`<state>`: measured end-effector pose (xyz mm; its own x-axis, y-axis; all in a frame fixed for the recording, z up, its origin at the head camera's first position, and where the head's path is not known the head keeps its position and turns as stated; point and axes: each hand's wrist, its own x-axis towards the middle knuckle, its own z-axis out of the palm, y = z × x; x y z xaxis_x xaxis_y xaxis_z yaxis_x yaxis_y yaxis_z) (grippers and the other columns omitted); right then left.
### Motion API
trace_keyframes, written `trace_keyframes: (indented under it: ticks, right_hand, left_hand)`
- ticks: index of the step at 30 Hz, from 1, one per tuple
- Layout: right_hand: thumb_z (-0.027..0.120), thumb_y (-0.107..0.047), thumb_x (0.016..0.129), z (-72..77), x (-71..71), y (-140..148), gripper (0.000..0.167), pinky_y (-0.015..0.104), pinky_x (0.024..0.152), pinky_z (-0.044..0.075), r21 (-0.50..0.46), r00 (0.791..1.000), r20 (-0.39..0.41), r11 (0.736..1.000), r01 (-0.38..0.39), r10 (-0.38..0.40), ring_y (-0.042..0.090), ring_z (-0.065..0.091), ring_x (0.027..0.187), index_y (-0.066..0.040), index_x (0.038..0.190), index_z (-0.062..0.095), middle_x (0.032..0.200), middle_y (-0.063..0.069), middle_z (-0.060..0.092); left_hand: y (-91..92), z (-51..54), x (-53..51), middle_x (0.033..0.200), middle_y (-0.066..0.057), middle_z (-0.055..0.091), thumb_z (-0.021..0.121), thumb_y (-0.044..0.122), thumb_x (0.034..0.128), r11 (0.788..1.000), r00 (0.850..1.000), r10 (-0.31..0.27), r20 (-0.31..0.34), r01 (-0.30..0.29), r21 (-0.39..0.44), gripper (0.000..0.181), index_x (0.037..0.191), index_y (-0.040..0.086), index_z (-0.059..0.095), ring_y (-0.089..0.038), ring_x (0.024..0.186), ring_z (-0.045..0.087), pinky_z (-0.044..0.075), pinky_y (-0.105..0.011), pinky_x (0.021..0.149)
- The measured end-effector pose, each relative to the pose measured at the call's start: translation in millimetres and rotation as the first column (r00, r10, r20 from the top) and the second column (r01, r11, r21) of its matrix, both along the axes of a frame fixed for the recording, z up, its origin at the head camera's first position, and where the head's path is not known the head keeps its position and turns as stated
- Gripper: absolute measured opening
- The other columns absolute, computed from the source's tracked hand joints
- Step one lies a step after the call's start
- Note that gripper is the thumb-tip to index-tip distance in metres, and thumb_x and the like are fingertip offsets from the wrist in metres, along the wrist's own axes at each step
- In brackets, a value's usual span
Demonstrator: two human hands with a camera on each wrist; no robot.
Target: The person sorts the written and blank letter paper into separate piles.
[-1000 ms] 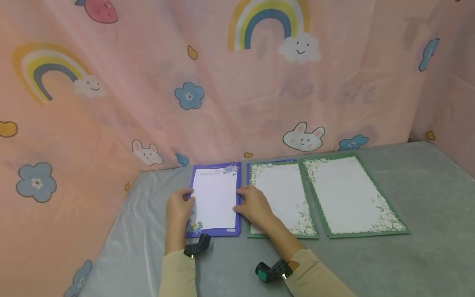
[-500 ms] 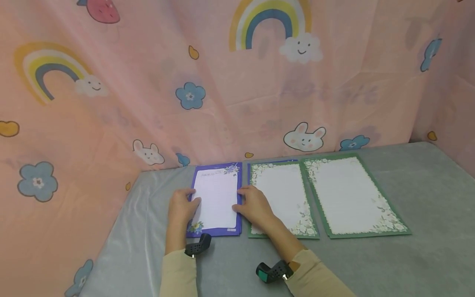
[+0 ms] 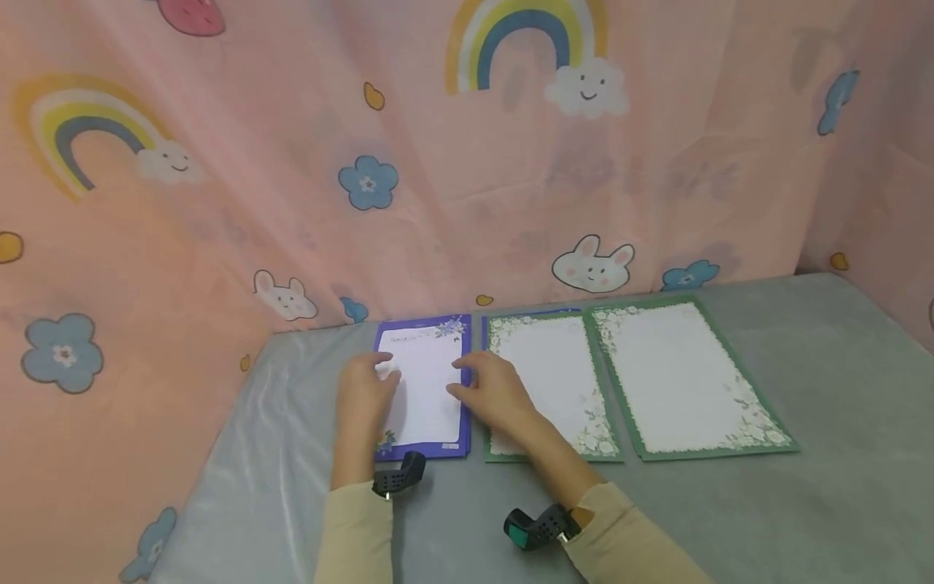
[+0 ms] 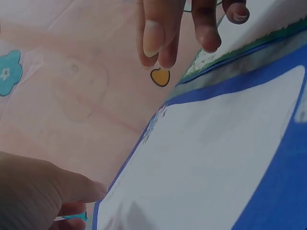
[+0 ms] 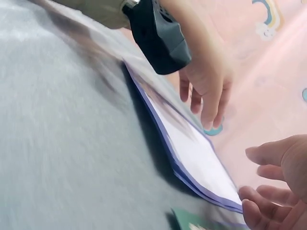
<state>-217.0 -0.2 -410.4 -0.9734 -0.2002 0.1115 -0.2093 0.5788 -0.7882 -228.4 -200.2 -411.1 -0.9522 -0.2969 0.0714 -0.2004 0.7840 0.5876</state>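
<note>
A stack of purple-bordered letter paper (image 3: 423, 405) with flower corners lies at the left of the grey table. Over its left side hovers my left hand (image 3: 363, 397), fingers relaxed and thumb apart, holding nothing. My right hand (image 3: 496, 391) is over the stack's right edge with its fingers spread loosely, also holding nothing. From the right wrist view, both the left hand (image 5: 208, 81) and the right hand (image 5: 280, 179) appear raised above the paper (image 5: 192, 148). In the left wrist view, the left thumb (image 4: 76, 184) looks close to the paper's edge; contact cannot be told.
Green-bordered letter paper (image 3: 543, 357) lies just right of the purple stack, with a blue-purple edge showing behind it. Farther right is another green-bordered stack (image 3: 693, 381). A pink patterned curtain (image 3: 474, 178) hangs behind the grey table (image 3: 730, 519).
Both hands have come off the side edges of the purple-bordered paper and risen a little. The left hand has shifted right over the sheet. The paper stacks stay in place.
</note>
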Motion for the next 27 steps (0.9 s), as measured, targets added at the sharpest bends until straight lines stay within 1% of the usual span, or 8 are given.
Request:
trace_keyframes:
  ticks: [2,6,9,13,17,22,24,27]
  right_hand:
    - [0.076,-0.023,0.089,2.6,-1.0,6,0.039,0.025,0.062,0.046,-0.003,1.000,0.010,1.000,0.002,-0.002,0.010,0.055,0.067,-0.007,0.124,0.070,0.115,0.013,0.070]
    - [0.075,-0.024,0.091,5.0,-3.8,25,0.047,0.025,0.058,0.048,-0.038,0.999,0.045,0.999,-0.001,0.002,0.012,0.061,0.070,-0.008,0.133,0.065,0.122,0.012,0.070]
    - [0.073,-0.025,0.092,4.9,-4.4,41,0.048,0.025,0.060,0.051,-0.050,0.999,0.046,0.999,0.001,0.002,0.014,0.067,0.076,-0.008,0.136,0.063,0.135,0.011,0.067]
    - [0.071,-0.026,0.094,3.1,-3.8,62,0.046,0.027,0.062,0.053,-0.053,0.999,0.032,0.998,0.023,-0.021,0.018,0.071,0.082,-0.007,0.135,0.063,0.136,0.013,0.066]
    - [0.070,-0.025,0.095,0.1,-2.9,83,0.044,0.027,0.061,0.053,-0.028,0.999,0.013,0.999,0.045,-0.045,0.020,0.073,0.081,-0.006,0.134,0.064,0.134,0.016,0.067]
    - [0.069,-0.025,0.096,-1.5,1.5,111,0.044,0.028,0.062,0.052,0.027,0.997,0.004,0.997,0.071,-0.071,0.023,0.073,0.083,-0.004,0.134,0.063,0.133,0.019,0.066]
    - [0.068,-0.026,0.096,-1.1,4.0,122,0.045,0.029,0.063,0.052,0.048,0.997,0.004,0.996,0.076,-0.076,0.022,0.072,0.084,-0.004,0.136,0.062,0.132,0.020,0.066]
    - [0.067,-0.025,0.097,-0.7,6.8,136,0.046,0.030,0.062,0.051,0.062,0.997,-0.004,0.995,0.074,-0.074,0.024,0.072,0.085,-0.003,0.137,0.060,0.131,0.021,0.067]
  left_hand:
    - [7.6,2.9,-0.5,0.131,-0.017,0.066,0.068,0.020,0.0945,1.000,1.000,-0.024,-0.001,0.024,-0.001,0.033,0.126,0.009,0.070,-0.035,0.120,0.062,0.050,-0.053,0.102]
    - [20.9,8.1,-2.4,0.124,-0.013,0.072,0.070,0.021,0.0928,0.995,0.995,-0.100,-0.028,0.101,0.015,0.032,0.123,0.010,0.072,-0.032,0.112,0.067,0.054,-0.048,0.094]
    - [30.3,12.7,-1.9,0.119,-0.013,0.074,0.072,0.020,0.0917,0.984,0.984,-0.171,-0.055,0.173,0.039,0.031,0.121,0.009,0.073,-0.031,0.108,0.070,0.055,-0.047,0.092]
    - [45.6,13.9,0.3,0.118,-0.011,0.074,0.072,0.019,0.0921,0.968,0.968,-0.243,-0.062,0.246,0.048,0.030,0.120,0.009,0.073,-0.029,0.105,0.070,0.055,-0.046,0.091]
    - [63.4,9.6,2.8,0.119,-0.009,0.074,0.071,0.018,0.0924,0.946,0.948,-0.315,-0.043,0.317,0.062,0.030,0.122,0.010,0.073,-0.025,0.102,0.070,0.057,-0.042,0.086]
    - [80.9,0.9,5.3,0.115,-0.009,0.074,0.071,0.016,0.0918,0.919,0.922,-0.387,-0.035,0.388,0.073,0.030,0.121,0.009,0.073,-0.019,0.089,0.065,0.054,-0.033,0.073]
    - [86.1,-2.1,6.4,0.114,-0.009,0.073,0.071,0.016,0.0919,0.915,0.918,-0.395,-0.035,0.396,0.070,0.030,0.121,0.010,0.073,-0.018,0.087,0.063,0.052,-0.031,0.071]
    - [93.2,-5.6,8.0,0.116,-0.009,0.071,0.073,0.017,0.0914,0.915,0.918,-0.395,-0.031,0.396,0.078,0.031,0.121,0.011,0.072,-0.019,0.090,0.063,0.053,-0.033,0.076]
